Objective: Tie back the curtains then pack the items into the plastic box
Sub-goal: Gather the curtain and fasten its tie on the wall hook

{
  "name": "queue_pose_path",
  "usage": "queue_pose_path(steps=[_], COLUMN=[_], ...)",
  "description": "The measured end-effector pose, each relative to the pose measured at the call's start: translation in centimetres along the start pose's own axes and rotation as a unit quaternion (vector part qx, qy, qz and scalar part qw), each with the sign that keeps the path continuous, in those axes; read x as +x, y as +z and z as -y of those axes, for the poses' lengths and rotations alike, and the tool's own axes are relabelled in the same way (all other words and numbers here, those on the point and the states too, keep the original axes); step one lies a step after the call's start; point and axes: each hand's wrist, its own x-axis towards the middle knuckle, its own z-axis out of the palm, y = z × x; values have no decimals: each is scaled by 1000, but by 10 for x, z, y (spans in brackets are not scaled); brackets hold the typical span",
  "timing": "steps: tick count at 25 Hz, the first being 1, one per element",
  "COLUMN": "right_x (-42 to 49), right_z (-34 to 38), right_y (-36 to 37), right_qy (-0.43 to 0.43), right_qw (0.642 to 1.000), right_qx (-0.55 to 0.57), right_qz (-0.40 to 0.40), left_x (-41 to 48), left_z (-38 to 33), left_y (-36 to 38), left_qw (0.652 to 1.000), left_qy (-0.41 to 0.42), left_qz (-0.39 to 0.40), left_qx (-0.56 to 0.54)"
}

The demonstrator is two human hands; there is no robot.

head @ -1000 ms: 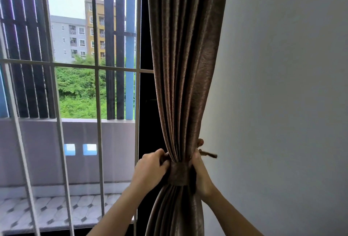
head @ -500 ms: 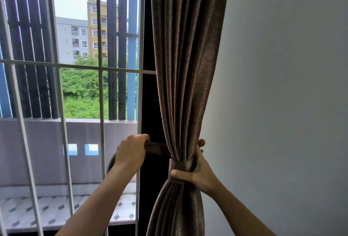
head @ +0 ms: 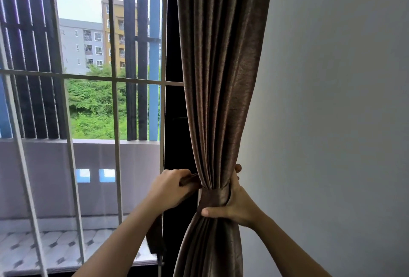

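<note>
Head view: a brown curtain (head: 221, 77) hangs down the middle of the picture, gathered into a tight waist low down, where a band (head: 213, 197) of the same brown cloth wraps around it. The left hand (head: 171, 188) is just left of the curtain at waist height. Its fingers are curled round one end of the band, which runs taut from the fist to the curtain's edge. A loose tail of the band (head: 155, 237) hangs below that forearm, left of the curtain's lower folds. The right hand (head: 236, 206) clasps the curtain from its right side. The thumb (head: 209, 211) lies across the front folds just under the band, and the fingers go round behind the cloth, with one fingertip (head: 238, 168) showing at the curtain's right edge above the band. Below the band the folds spread out again. Right of the curtain is a plain pale wall (head: 332, 99), touching the cloth's edge. Directly left of the curtain stands a dark frame (head: 174, 121), then a white grille (head: 88, 77) over the glass. Beyond it, further left, are a low balcony wall (head: 66, 177), dark and blue slats (head: 135, 55), green trees (head: 93, 108) and blocks of flats (head: 86, 44).
</note>
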Motion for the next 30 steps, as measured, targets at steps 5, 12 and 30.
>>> queue_pose_path(steps=[5,12,30], right_x=[6,8,20], right_z=[-2,-8,3], right_y=[4,5,-2], right_qy=[5,-4,-4], right_qw=[998,988,997], right_qx=[26,99,48], right_qz=[-54,-117,-56], left_x=[17,27,35], left_z=[-11,-11,14], left_y=[1,3,-18], left_qw=[991,989,997], left_qy=[18,12,6], left_qz=[-51,-51,-77], left_qx=[-122,-135,-30])
